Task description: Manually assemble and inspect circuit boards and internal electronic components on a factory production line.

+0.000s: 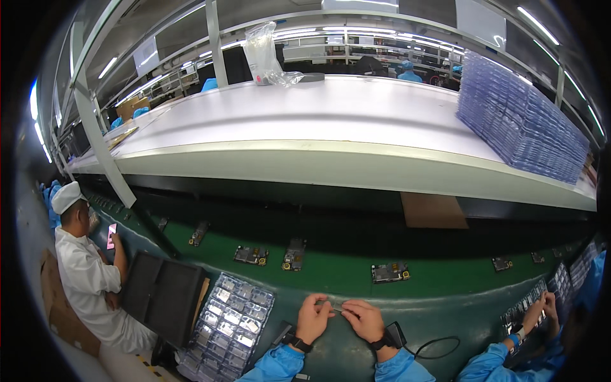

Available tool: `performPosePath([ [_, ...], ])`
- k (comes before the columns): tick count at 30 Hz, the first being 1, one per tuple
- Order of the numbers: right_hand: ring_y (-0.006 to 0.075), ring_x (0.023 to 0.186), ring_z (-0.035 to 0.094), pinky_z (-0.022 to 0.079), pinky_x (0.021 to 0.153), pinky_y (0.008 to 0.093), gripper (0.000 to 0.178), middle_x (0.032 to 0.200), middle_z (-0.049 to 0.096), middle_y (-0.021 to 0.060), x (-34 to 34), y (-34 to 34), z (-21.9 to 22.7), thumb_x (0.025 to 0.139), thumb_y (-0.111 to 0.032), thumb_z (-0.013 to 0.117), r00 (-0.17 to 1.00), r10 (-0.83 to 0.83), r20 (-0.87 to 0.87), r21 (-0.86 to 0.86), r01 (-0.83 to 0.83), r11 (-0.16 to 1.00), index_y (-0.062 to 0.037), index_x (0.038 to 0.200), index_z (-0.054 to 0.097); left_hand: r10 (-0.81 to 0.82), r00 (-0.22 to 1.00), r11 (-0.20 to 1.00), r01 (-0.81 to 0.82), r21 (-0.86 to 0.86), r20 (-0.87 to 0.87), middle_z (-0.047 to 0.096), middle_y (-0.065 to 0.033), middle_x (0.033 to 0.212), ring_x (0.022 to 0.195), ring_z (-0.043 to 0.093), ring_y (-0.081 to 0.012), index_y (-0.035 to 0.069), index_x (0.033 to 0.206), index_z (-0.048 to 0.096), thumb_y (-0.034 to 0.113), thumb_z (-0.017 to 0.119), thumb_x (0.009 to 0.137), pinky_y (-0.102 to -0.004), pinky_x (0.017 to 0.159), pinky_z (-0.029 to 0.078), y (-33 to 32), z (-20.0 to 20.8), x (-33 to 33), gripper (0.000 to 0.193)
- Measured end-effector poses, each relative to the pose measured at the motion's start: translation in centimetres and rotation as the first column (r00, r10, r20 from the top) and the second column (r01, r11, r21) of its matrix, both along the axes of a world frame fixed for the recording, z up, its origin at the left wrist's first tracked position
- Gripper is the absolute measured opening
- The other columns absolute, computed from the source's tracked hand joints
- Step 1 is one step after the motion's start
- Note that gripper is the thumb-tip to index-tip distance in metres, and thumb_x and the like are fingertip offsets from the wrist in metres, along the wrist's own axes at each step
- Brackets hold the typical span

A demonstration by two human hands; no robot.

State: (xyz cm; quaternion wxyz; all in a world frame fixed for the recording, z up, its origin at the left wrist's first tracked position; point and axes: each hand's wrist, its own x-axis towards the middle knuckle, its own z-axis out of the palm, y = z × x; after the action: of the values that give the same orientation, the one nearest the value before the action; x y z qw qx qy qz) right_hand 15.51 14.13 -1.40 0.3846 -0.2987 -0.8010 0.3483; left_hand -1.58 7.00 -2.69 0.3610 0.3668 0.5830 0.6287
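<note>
Black bin [159, 296]: one.
Clear tray [267, 300]: one, pockets filled.
Circuit boards [294, 254]: at least five, on green strip [337, 274].
Left hand [312, 320], right hand [365, 321]: both pinching one small part [338, 308] (fingers partly cover it) above desk [337, 356].

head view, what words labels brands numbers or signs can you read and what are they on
No text is readable anywhere.
Small item between the left hand and right hand: any marking too small to read.
Circuit boards: any print too small.
Shiny parts, lower left: too small.
Clear bag: any print too blurred.
Pink phone: too small.
</note>
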Motion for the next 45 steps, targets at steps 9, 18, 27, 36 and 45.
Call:
performPosePath([
  [9, 0.0145, 0.081, 0.071, 0.057, 0.072, 0.0265, 0.022, 0.107, 0.075, 0.0095, -0.1, 0.6, -0.4, 0.088, -0.015, 0.079, 0.999, -0.006, -0.034, -0.187, 0.000, 0.982, -0.0054, 0.107, 0.077, 0.414, 0.751, 0.909, -0.372, 0.189, -0.514, 0.060, -0.0141, 0.113, 0.101, 0.062, -0.0239, 0.001, 0.114, 0.061, 0.005, 0.068, 0.091, -0.0311, 0.075, 0.053, 3.0, 3.4, -9.0, 0.025],
  [18, 0.0177, 0.081, 0.072, 0.058, 0.073, 0.0289, 0.023, 0.106, 0.074, 0.0098, 0.0, 0.5, -1.2, 0.090, -0.019, 0.077, 0.997, 0.006, -0.078, -0.208, -0.022, 0.978, -0.0056, 0.108, 0.076, 0.325, 0.317, 0.846, -0.519, 0.124, -0.891, 0.063, -0.0207, 0.111, 0.117, 0.051, -0.0431, 0.004, 0.101, 0.068, 0.009, 0.072, 0.079, -0.0524, 0.105, 0.041, 4.8, 1.4, -15.8, 0.023],
  [27, 0.0134, 0.082, 0.072, 0.057, 0.075, 0.0273, 0.027, 0.100, 0.075, 0.0048, 0.1, 1.0, -0.9, 0.095, -0.028, 0.074, 0.996, 0.084, -0.008, -0.297, -0.083, 0.951, -0.0079, 0.113, 0.076, 0.131, 0.364, 0.488, -0.833, -0.260, -0.922, 0.052, -0.0285, 0.127, 0.129, 0.043, -0.0479, 0.005, 0.141, 0.046, 0.040, 0.091, 0.069, -0.0618, 0.115, 0.027, 6.3, 0.1, -21.5, 0.092],
  [36, 0.0105, 0.077, 0.069, 0.056, 0.072, 0.0250, 0.027, 0.097, 0.074, 0.0054, 0.3, 1.9, -1.4, 0.096, -0.021, 0.073, 0.992, 0.086, -0.087, -0.365, -0.112, 0.924, -0.0045, 0.117, 0.073, 0.568, 0.293, 0.700, -0.664, 0.264, -0.769, 0.055, -0.0169, 0.123, 0.110, 0.064, -0.0335, 0.006, 0.143, 0.046, -0.018, 0.074, 0.070, -0.0426, 0.092, 0.053, 5.7, 6.6, -14.5, 0.082],
  [45, 0.0104, 0.099, 0.067, 0.056, 0.085, 0.0257, 0.022, 0.111, 0.072, 0.0049, 0.4, 1.1, 1.9, 0.098, -0.005, 0.068, 0.835, -0.205, -0.511, -0.439, -0.049, 0.897, -0.0015, 0.119, 0.071, 0.270, 0.882, 0.953, -0.189, 0.235, -0.386, 0.071, -0.0143, 0.103, 0.089, 0.071, -0.0196, -0.002, 0.119, 0.063, -0.006, 0.068, 0.088, -0.0314, 0.079, 0.057, 2.8, 10.6, -6.9, 0.031],
])
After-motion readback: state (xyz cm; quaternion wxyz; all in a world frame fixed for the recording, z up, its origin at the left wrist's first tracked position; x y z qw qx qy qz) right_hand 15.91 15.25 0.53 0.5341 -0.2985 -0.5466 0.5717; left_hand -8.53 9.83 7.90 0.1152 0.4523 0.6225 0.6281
